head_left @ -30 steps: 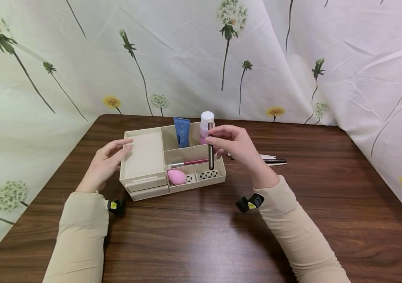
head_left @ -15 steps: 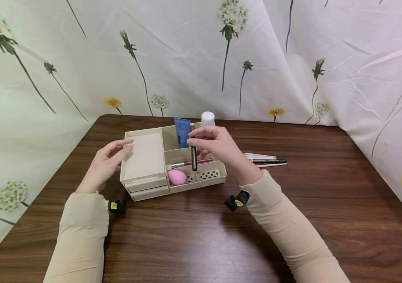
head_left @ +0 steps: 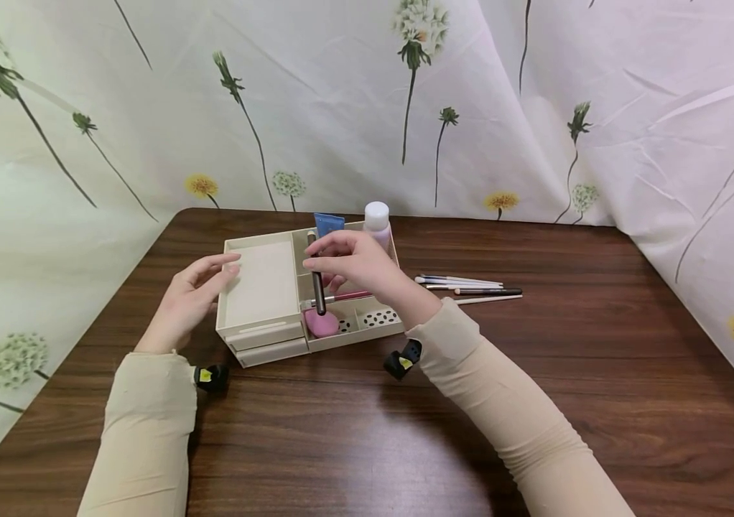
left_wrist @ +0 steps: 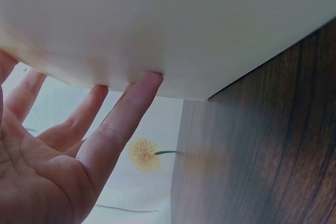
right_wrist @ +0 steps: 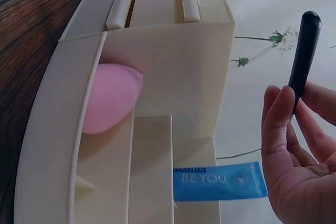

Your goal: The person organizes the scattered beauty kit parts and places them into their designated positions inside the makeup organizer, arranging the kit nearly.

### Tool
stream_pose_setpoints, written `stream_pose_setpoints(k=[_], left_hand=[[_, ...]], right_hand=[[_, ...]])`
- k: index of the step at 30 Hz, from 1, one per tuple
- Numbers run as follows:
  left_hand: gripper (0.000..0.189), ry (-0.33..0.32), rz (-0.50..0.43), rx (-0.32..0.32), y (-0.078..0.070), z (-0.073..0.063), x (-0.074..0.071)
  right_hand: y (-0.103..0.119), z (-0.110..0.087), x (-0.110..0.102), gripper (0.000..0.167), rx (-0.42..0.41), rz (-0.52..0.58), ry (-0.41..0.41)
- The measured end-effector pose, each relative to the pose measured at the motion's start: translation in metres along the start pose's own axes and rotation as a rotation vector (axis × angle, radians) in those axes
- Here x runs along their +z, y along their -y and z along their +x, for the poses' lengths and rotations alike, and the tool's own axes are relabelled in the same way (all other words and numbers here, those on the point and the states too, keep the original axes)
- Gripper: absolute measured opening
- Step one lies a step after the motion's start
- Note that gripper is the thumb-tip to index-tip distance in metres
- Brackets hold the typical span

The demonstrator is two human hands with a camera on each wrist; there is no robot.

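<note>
In the centre of the head view, my right hand (head_left: 355,260) pinches a dark-handled brush (head_left: 319,293) between thumb and fingers, tilted over the cream organizer (head_left: 262,281). The right wrist view shows the brush at the right, apart from the organizer's walls. My left hand (head_left: 184,300), left of centre, has its fingers spread, their tips touching the organizer's left side and gripping nothing. A pink sponge (head_left: 324,325) sits in the front compartment; behind it lies a red-handled brush (head_left: 352,295), partly hidden by my right hand. Toward the organizer's back stand a blue tube (head_left: 328,222) and a white-capped bottle (head_left: 376,216). Right of centre, more brushes (head_left: 488,291) lie on the brown surface (head_left: 315,452).
</note>
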State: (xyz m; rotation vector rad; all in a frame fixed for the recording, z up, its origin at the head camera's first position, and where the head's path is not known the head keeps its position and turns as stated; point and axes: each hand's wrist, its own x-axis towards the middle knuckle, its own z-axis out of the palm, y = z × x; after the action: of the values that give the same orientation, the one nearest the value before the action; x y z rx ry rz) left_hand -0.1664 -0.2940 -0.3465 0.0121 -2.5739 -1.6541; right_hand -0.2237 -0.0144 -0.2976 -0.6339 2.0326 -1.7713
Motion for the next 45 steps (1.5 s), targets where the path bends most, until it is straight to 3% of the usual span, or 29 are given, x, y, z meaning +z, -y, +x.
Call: stream_pose_setpoints(k=[10, 20, 39, 45], left_hand=[[0.056, -0.001, 0.004, -0.011, -0.001, -0.001, -0.001], [0.055, -0.007, -0.025, -0.008, -0.001, 0.0, -0.001], [0.056, 0.001, -0.016, -0.007, 0.0, 0.001, 0.0], [0.055, 0.001, -0.025, -0.009, 0.0, 0.002, 0.0]], right_hand=[[0.006, 0.011, 0.012, 0.025, 0.007, -0.03, 0.025], [-0.002, 0.022, 0.019, 0.027, 0.026, -0.03, 0.009], [-0.002, 0.039, 0.033, 0.024, 0.048, -0.23, 0.026], [-0.003, 0.039, 0.036, 0.024, 0.042, -0.247, 0.026]])
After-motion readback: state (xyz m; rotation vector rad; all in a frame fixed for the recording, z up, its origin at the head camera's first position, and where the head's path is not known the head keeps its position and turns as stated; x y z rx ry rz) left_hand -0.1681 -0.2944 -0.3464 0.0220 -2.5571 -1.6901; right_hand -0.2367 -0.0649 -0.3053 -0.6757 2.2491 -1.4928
